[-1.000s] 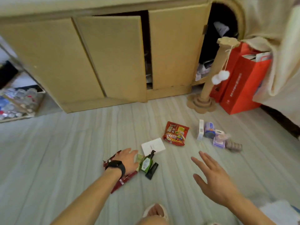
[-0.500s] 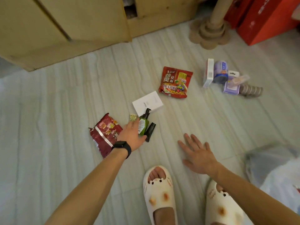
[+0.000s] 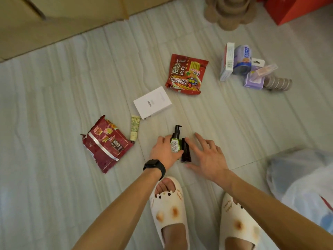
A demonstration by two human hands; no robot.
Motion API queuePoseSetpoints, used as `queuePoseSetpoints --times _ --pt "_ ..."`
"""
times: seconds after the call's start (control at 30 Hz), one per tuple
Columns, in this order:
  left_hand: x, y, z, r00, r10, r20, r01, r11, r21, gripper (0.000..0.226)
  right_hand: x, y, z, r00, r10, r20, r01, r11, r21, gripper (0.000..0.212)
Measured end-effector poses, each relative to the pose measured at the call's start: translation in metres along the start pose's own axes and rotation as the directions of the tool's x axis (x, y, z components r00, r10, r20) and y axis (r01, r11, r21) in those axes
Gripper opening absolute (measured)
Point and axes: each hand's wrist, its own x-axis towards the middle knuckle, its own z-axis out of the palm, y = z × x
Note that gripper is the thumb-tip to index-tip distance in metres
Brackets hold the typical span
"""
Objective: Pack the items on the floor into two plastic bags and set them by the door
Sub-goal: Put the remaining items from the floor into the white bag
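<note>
1. Bottle (image 3: pixel 175 144) lay on the floor (image 3: pixel 54 177), gripped by the left hand (image 3: pixel 163 153); the right hand (image 3: pixel 207 157), fingers spread, touched the dark tube (image 3: pixel 186 150) beside it.
2. Scooping both together could let the tube slip free.

The one camera sits on my head, looking steeply down and close at the floor (image 3: pixel 54 105) before my feet.

Right hand (image 3: pixel 207 156) now at black tube (image 3: pixel 186 150)
</note>
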Motion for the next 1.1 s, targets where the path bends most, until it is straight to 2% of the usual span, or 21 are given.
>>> queuePoseSetpoints --times 0.1,0.2,0.37,0.47,0.53,0.57,0.63,0.67,0.73,0.8,0.9,1.0,1.1 --pt "-0.007 0.003 0.003 0.997 0.063 0.037 -0.065 0.995 0.069 0.071 0.003 -0.003 0.001 0.999 -0.032 -0.014 0.031 0.996 -0.083 0.091" --pt "-0.013 -0.001 -0.003 0.991 0.094 0.098 -0.108 0.981 0.159 0.07 0.003 -0.007 0.001 1.0 -0.015 0.005 0.016 0.998 -0.059 0.076" --pt "-0.028 -0.015 -0.022 0.986 0.053 0.155 -0.086 0.974 0.209 0.066 -0.012 -0.009 -0.016 0.983 0.124 0.139 -0.133 0.99 0.055 0.069" --pt "-0.041 -0.009 -0.041 0.987 0.089 0.132 -0.116 0.971 0.211 0.064 -0.049 -0.001 -0.036 0.964 0.218 0.15 -0.252 0.927 0.276 0.072" --pt "-0.05 0.004 -0.056 0.981 0.14 0.132 -0.165 0.964 0.208 0.06 -0.089 0.006 -0.055 0.949 0.297 0.108 -0.307 0.785 0.539 0.066" --pt "-0.055 0.015 -0.063 0.976 0.17 0.134 -0.195 0.959 0.206 0.059 -0.113 0.008 -0.065 0.933 0.348 0.088 -0.31 0.657 0.688 0.06" --pt "-0.063 0.043 -0.077 0.957 0.256 0.135 -0.282 0.933 0.226 0.06 -0.164 0.016 -0.081 0.887 0.457 0.063 -0.217 0.294 0.931 0.048" --pt "-0.067 0.061 -0.084 0.94 0.311 0.138 -0.338 0.906 0.256 0.062 -0.189 0.022 -0.085 0.846 0.527 0.075 -0.156 0.112 0.981 0.041" --pt "-0.075 0.102 -0.1 0.89 0.429 0.152 -0.455 0.823 0.34 0.065 -0.237 0.04 -0.089 0.757 0.63 0.173 -0.047 -0.212 0.976 0.029" --pt "-0.086 0.148 -0.115 0.821 0.545 0.17 -0.56 0.71 0.426 0.064 -0.274 0.062 -0.089 0.677 0.668 0.309 0.055 -0.464 0.884 0.035" --pt "-0.107 0.217 -0.128 0.699 0.677 0.231 -0.682 0.534 0.5 0.063 -0.309 0.097 -0.087 0.596 0.702 0.389 0.169 -0.583 0.794 0.055" --pt "-0.131 0.278 -0.12 0.59 0.746 0.307 -0.753 0.373 0.542 0.063 -0.313 0.124 -0.087 0.581 0.687 0.436 0.252 -0.661 0.707 0.065" --pt "-0.157 0.324 -0.091 0.469 0.782 0.411 -0.79 0.162 0.592 0.062 -0.303 0.14 -0.09 0.572 0.648 0.503 0.282 -0.731 0.621 0.066"
